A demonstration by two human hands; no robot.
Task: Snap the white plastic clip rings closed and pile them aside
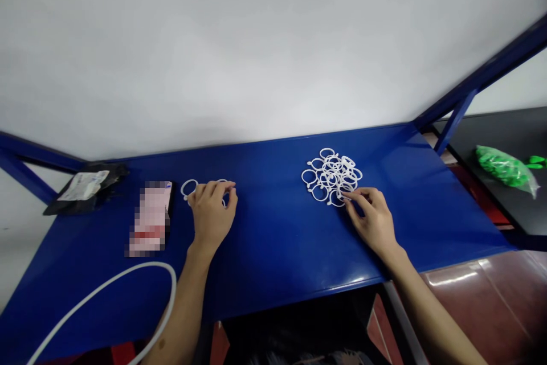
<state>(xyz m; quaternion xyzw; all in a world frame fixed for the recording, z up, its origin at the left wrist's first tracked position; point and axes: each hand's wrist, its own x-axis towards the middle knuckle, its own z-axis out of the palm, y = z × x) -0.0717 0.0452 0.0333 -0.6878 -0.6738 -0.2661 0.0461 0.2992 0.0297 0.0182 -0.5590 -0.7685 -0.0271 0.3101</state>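
Note:
White plastic loop ties, small rings each with a little knob, lie in a loose pile right of the middle of the blue table. At the pile's near right edge, my right hand has thumb and forefinger closed on one loop tie. My left hand is further left, over a few more white loops, its thumb and forefinger tips close together in a pinch. One loop tie shows beside its knuckles. Another is partly visible behind the fingers; whether the fingertips hold anything is hidden.
A pixelated pink phone-like object and a black plastic packet with a white label lie at the left. A thick white cable curves over the near left. Right, a bag of green pieces rests on a dark table.

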